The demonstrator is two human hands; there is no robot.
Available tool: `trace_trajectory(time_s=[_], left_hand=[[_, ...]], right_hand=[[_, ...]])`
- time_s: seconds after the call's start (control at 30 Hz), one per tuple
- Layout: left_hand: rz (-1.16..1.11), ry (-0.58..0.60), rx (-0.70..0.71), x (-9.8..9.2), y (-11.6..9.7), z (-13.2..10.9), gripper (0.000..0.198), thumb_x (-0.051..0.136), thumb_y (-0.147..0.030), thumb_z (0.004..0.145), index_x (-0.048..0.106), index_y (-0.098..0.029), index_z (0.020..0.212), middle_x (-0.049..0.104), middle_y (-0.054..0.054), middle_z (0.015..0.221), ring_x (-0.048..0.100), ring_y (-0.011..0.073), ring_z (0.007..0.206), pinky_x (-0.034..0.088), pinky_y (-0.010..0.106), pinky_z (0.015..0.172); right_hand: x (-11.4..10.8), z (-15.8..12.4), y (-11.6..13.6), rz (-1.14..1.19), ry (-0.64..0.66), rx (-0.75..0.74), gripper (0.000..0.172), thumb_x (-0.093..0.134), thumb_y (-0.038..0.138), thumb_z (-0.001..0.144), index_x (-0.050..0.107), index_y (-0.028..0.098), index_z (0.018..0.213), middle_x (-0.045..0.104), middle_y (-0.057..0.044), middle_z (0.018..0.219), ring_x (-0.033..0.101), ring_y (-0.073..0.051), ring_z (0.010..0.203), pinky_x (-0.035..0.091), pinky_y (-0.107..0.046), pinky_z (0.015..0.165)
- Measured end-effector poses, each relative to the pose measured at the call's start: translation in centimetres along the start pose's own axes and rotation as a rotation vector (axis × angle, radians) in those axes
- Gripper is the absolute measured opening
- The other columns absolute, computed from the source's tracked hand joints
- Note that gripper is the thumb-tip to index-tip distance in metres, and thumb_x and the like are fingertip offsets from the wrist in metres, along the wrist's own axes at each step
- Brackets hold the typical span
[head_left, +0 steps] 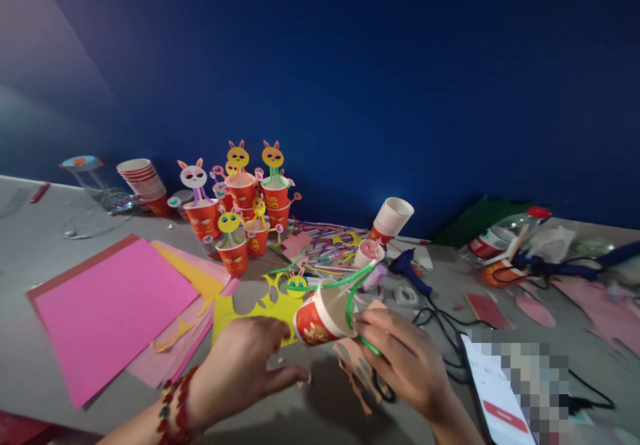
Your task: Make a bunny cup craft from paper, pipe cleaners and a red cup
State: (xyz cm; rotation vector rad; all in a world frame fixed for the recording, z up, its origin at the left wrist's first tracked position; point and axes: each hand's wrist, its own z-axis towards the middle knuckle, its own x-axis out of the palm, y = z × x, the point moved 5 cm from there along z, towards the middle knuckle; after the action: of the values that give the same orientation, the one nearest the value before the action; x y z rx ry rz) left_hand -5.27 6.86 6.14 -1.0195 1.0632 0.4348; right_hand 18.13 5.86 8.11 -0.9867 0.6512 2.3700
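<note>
My right hand (pixel 407 358) grips a red and white paper cup (pixel 313 321), tilted on its side with its mouth toward that hand. Green pipe cleaners (pixel 354 291) come out of the cup's mouth, and one end sticks out under my fingers. My left hand (pixel 253 358), with a beaded bracelet on its wrist, is just left of the cup. Its thumb and fingers are apart and hold nothing that I can see. Behind the cup lies a yellow sheet with cut-out holes (pixel 235 321). Peach paper scraps (pixel 357 371) lie below the cup.
Decorated cups with paper rabbit faces (pixel 233 258) stand at the back left. Pink paper sheets (pixel 115 305) lie left. Stacked paper cups (pixel 393 218), a blue glue gun (pixel 411 271) with its cable, tape (pixel 405 296), a bottle (pixel 503 235) and a phone (pixel 493 385) are right.
</note>
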Motion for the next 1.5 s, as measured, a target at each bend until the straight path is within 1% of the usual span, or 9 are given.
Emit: trace_trajectory(time_s=[0.03,0.1,0.2,0.3,0.43,0.6,0.8,1.13,1.5], left_hand=[[-0.07,0.117,0.08,0.0,-0.9,-0.3,0.036,0.065,-0.055,0.085,0.07,-0.021,0.073,0.068,0.003,0.058,0.064,0.019,0.051,0.044,0.027,0.049],[-0.246,0.195,0.341,-1.0,-3.3,-0.9,0.022,0.066,-0.043,0.089,0.072,-0.023,0.087,0.072,0.003,0.065,0.068,0.0174,0.06,0.047,0.026,0.056],[-0.17,-0.167,0.468,-3.4,-5.1,-0.3,0.029,0.067,-0.034,0.089,0.067,-0.02,0.114,0.076,0.011,0.104,0.069,0.0259,0.094,0.049,0.036,0.082],[-0.011,-0.186,0.38,-2.5,-5.2,1.8,0.036,0.07,-0.044,0.084,0.067,-0.018,0.108,0.073,0.011,0.109,0.065,0.032,0.099,0.044,0.045,0.086],[0.092,-0.143,0.358,-0.3,-4.9,3.4,0.016,0.062,-0.034,0.093,0.065,-0.019,0.089,0.073,0.005,0.089,0.065,0.0242,0.09,0.041,0.041,0.087],[-0.034,-0.318,0.376,-0.3,-4.9,2.7,0.011,0.055,-0.023,0.098,0.065,-0.023,0.093,0.076,-0.002,0.096,0.066,0.018,0.097,0.025,0.045,0.109],[-0.179,-0.33,0.331,-0.6,-4.5,2.4,0.008,0.058,-0.019,0.096,0.064,-0.024,0.097,0.076,-0.005,0.106,0.065,0.016,0.104,0.004,0.049,0.121],[-0.311,-0.471,0.268,-0.6,-4.0,2.1,0.013,0.068,-0.012,0.088,0.061,-0.023,0.088,0.075,-0.005,0.093,0.066,0.0142,0.09,0.018,0.047,0.117],[-0.307,-0.475,0.256,-0.1,-4.0,2.2,0.019,0.065,-0.01,0.088,0.051,-0.022,0.082,0.074,-0.005,0.093,0.065,0.0148,0.09,0.021,0.048,0.115]], right_hand=[[0.1,0.1,0.0,-0.02,0.015,0.002,0.022,0.06,0.017,0.093,0.069,0.026,0.111,0.078,-0.008,0.1,0.075,-0.024,0.089,0.061,-0.034,0.081],[0.5,0.4,0.2,-0.05,0.052,-0.004,0.022,0.056,0.017,0.094,0.069,0.026,0.109,0.078,-0.008,0.1,0.075,-0.024,0.088,0.061,-0.034,0.08],[1.3,0.8,0.9,-0.082,0.067,-0.059,0.021,0.053,0.015,0.093,0.069,0.023,0.105,0.079,-0.009,0.099,0.075,-0.025,0.084,0.061,-0.034,0.073],[1.6,1.2,1.6,-0.073,0.044,-0.072,0.021,0.051,0.015,0.096,0.07,0.021,0.104,0.079,-0.009,0.094,0.075,-0.023,0.081,0.062,-0.031,0.069],[1.8,0.8,1.8,-0.037,0.011,-0.074,0.023,0.053,0.014,0.096,0.069,0.021,0.11,0.079,-0.008,0.095,0.075,-0.021,0.083,0.062,-0.029,0.075],[2.1,-0.7,1.6,-0.03,-0.166,-0.131,0.02,0.057,0.009,0.092,0.069,0.015,0.107,0.079,-0.013,0.1,0.075,-0.023,0.093,0.063,-0.033,0.081],[2.3,-0.4,1.9,-0.01,-0.258,-0.087,0.014,0.06,0.007,0.09,0.069,0.017,0.093,0.078,-0.013,0.098,0.075,-0.022,0.089,0.063,-0.031,0.075],[2.3,0.3,1.9,0.049,-0.265,-0.081,0.014,0.059,0.007,0.091,0.067,0.018,0.096,0.077,-0.013,0.097,0.074,-0.021,0.09,0.063,-0.032,0.074],[1.5,1.3,2.7,-0.089,-0.228,-0.142,0.016,0.056,0.008,0.094,0.066,0.019,0.09,0.079,-0.011,0.092,0.076,-0.019,0.083,0.062,-0.029,0.072]])
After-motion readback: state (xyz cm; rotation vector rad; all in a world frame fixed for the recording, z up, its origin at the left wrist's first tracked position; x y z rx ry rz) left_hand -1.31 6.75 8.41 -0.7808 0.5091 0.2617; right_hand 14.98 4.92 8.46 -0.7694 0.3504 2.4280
